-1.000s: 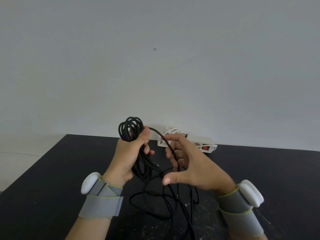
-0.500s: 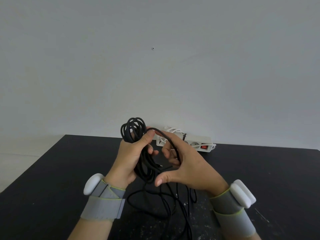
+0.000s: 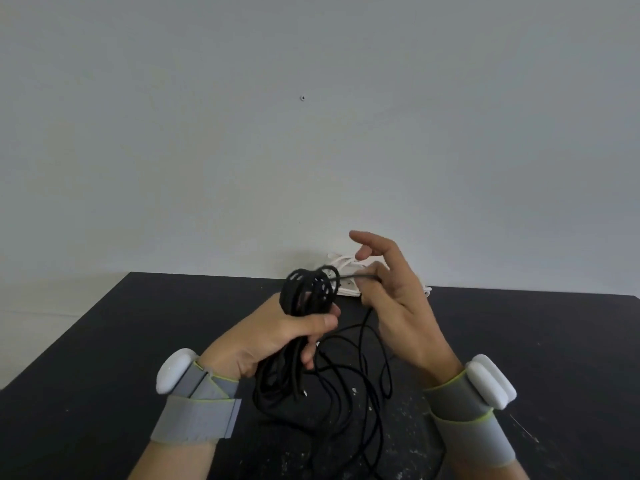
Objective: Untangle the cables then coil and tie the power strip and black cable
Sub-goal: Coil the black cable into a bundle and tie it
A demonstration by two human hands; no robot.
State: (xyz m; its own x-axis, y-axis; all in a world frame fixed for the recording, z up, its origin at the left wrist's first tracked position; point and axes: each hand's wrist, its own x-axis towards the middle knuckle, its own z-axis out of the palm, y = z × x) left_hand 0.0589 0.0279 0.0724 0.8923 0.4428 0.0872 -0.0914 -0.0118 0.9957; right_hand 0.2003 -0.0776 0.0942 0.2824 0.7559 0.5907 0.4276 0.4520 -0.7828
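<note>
Loose-looped black cable bunched in gripping left hand, right hand pinching one strand, lifted higher than before, forefinger splayed

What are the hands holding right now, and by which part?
The left hand grips the black cable around the middle of its coiled bundle. The right hand pinches a single strand running off the coil's top.
</note>
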